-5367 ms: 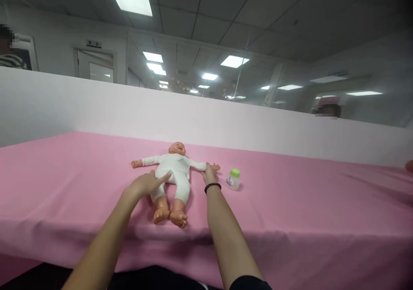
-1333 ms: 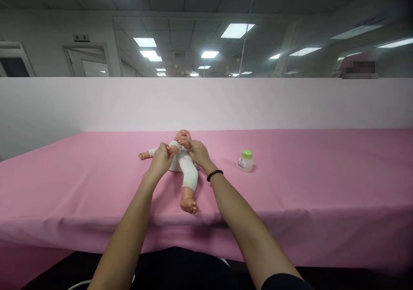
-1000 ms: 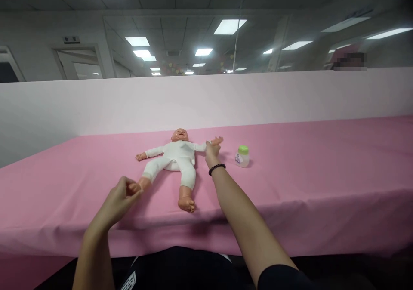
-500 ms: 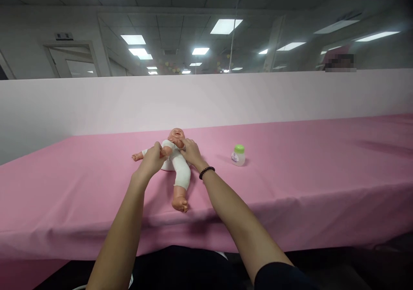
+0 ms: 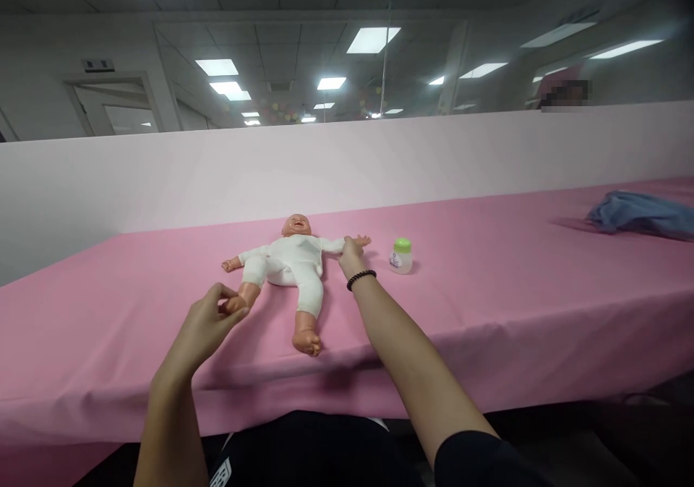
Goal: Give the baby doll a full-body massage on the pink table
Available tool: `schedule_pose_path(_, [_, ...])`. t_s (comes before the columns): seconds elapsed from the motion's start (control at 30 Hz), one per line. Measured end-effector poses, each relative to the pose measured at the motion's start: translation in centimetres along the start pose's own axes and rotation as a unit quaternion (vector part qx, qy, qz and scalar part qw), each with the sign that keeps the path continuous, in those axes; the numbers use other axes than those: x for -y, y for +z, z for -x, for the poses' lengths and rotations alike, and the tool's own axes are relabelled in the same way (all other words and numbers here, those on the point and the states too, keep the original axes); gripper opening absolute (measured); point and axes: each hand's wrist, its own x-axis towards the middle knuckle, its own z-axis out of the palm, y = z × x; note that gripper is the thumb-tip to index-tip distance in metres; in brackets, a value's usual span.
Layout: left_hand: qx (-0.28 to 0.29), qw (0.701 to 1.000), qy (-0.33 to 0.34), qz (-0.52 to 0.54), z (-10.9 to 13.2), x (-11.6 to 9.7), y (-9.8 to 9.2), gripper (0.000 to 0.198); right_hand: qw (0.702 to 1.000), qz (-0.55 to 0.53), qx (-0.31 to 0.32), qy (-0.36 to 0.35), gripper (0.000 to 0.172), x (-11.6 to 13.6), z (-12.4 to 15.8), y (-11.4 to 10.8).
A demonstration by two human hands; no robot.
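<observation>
A baby doll [image 5: 296, 254] with a white cloth body lies on its back on the pink cloth [image 5: 488, 270], head toward the white wall and limbs spread. My left hand [image 5: 207, 322] is closed around the doll's foot [image 5: 236, 303] at the near left; that leg is stretched out toward me. On the other side, my right hand [image 5: 352, 256] grips the doll's arm near the wrist, and the doll's small hand [image 5: 362, 240] sticks out beyond my fingers. The doll's other leg [image 5: 306, 322] rests on the cloth, pointing toward the front edge.
A small clear jar with a green lid [image 5: 402, 257] stands right of the doll. Blue fabric [image 5: 640, 214] lies at the far right. Behind the surface rises a low white wall [image 5: 347, 165] with glass above. Part of a person's head [image 5: 564, 91] shows there.
The doll's leg has moved down and left with my left hand, away from its chest. My right hand has drawn the doll's arm outward to the right. Blue fabric has come into view.
</observation>
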Motion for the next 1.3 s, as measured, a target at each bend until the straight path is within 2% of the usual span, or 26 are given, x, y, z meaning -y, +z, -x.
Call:
schedule_pose_path(0.1, [-0.056, 0.997, 0.050, -0.007, -3.0, -2.7, 0.8, 0.027, 0.999, -0.004, 0.023, 0.037, 0.034, 1.5, 1.1, 0.2])
schedule_pose_path(0.13, [-0.064, 0.996, 0.065, -0.010, -4.2, -3.5, 1.2, 0.025, 0.999, 0.002, 0.050, 0.018, 0.036, 2.2, 1.6, 0.2])
schedule_pose_path(0.2, [-0.057, 0.995, 0.082, -0.024, -6.7, -4.5, 2.4, 0.020, 0.987, 0.047, 0.128, -0.082, 0.040, 3.4, 2.9, 0.1])
schedule_pose_path(0.27, [-0.035, 0.995, 0.083, -0.039, -8.6, -5.0, 3.6, 0.017, 0.950, 0.121, 0.204, -0.202, 0.044, 4.4, 4.1, 0.0])
schedule_pose_path(0.33, [-0.024, 0.995, 0.090, -0.038, -9.0, -5.0, 4.1, 0.017, 0.926, 0.167, 0.234, -0.243, 0.047, 5.0, 4.8, 0.0])
schedule_pose_path(0.4, [-0.033, 0.994, 0.102, -0.027, -7.8, -4.6, 3.8, 0.018, 0.942, 0.148, 0.215, -0.209, 0.044, 4.8, 4.6, 0.1])
schedule_pose_path(0.5, [-0.045, 0.995, 0.087, -0.017, -3.8, -3.1, 2.2, 0.022, 0.990, 0.026, 0.129, -0.050, 0.037, 3.6, 3.2, 0.2])
schedule_pose_path(0.57, [-0.031, 0.998, 0.046, -0.022, -1.1, -1.5, 1.2, 0.025, 0.995, -0.064, 0.056, 0.060, 0.040, 2.2, 1.8, 0.1])
schedule_pose_path(0.6, [-0.015, 0.999, 0.026, -0.027, 0.0, -0.6, 0.8, 0.025, 0.991, -0.093, 0.027, 0.094, 0.041, 1.4, 1.1, 0.0])
schedule_pose_path(0.67, [0.014, 0.999, 0.000, -0.035, 1.2, 1.0, 0.6, 0.023, 0.986, -0.118, -0.007, 0.118, 0.040, 0.1, 0.1, -0.4])
schedule_pose_path(0.77, [0.030, 0.999, -0.005, -0.038, 0.7, 1.8, 0.6, 0.023, 0.986, -0.109, -0.004, 0.127, 0.038, -0.5, -0.6, -0.9])
schedule_pose_path(0.9, [-0.049, 0.998, 0.038, -0.028, -3.1, -0.7, 1.0, 0.023, 0.985, -0.090, 0.006, 0.148, 0.039, 1.2, 0.3, -0.6])
schedule_pose_path(0.97, [-0.086, 0.995, 0.057, -0.014, -5.7, -2.5, 1.8, 0.019, 0.993, -0.071, 0.053, 0.084, 0.040, 2.4, 1.3, -0.3])
schedule_pose_path(1.03, [-0.086, 0.994, 0.068, -0.007, -8.3, -4.0, 3.1, 0.014, 0.987, -0.031, 0.140, -0.071, 0.038, 3.2, 2.3, -0.1])
schedule_pose_path(1.1, [-0.060, 0.995, 0.069, -0.031, -10.3, -4.8, 4.5, 0.014, 0.946, 0.019, 0.231, -0.228, 0.040, 3.5, 3.1, 0.0])
schedule_pose_path(1.13, [-0.051, 0.995, 0.070, -0.044, -10.9, -4.9, 5.2, 0.015, 0.925, 0.039, 0.260, -0.275, 0.042, 3.5, 3.4, 0.0])
schedule_pose_path(1.17, [-0.046, 0.995, 0.073, -0.052, -11.2, -4.8, 5.6, 0.017, 0.914, 0.048, 0.276, -0.294, 0.043, 3.5, 3.5, 0.0])
schedule_pose_path(1.2, [-0.047, 0.995, 0.078, -0.050, -11.2, -4.7, 5.9, 0.018, 0.915, 0.041, 0.278, -0.289, 0.043, 3.4, 3.5, 0.0])
schedule_pose_path(1.23, [-0.052, 0.994, 0.087, -0.038, -10.8, -4.4, 6.0, 0.017, 0.926, 0.018, 0.269, -0.266, 0.040, 3.3, 3.3, 0.0])
schedule_pose_path(1.3, [-0.067, 0.993, 0.101, -0.005, -9.2, -3.6, 5.6, 0.014, 0.959, -0.052, 0.220, -0.172, 0.036, 3.1, 2.8, 0.0])
